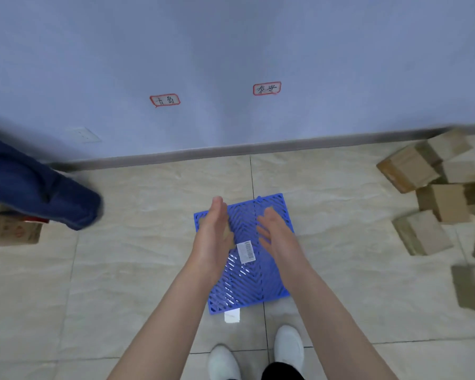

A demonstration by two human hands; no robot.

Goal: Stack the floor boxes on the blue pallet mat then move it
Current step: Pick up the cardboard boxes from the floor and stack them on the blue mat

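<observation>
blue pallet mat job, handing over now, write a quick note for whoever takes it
Left hand: open, holds nothing, above the blue pallet mat.
Right hand: open, holds nothing, also above the mat.
Cardboard boxes: heaped on the floor to the right, by the wall.
Done: mat lies flat on the floor; no box visibly on it.
Left: stack the boxes, then move the mat.

This looks like a plain parcel-sorting or storage room rather than a home. A bare pale wall [231, 50] carries two handwritten, red-bordered labels [164, 100] above a grey skirting board [203, 153]. The beige tiled floor [121, 270] holds a loose heap of taped cardboard boxes [439, 198] and a blue plastic pallet mat [247, 281].
</observation>
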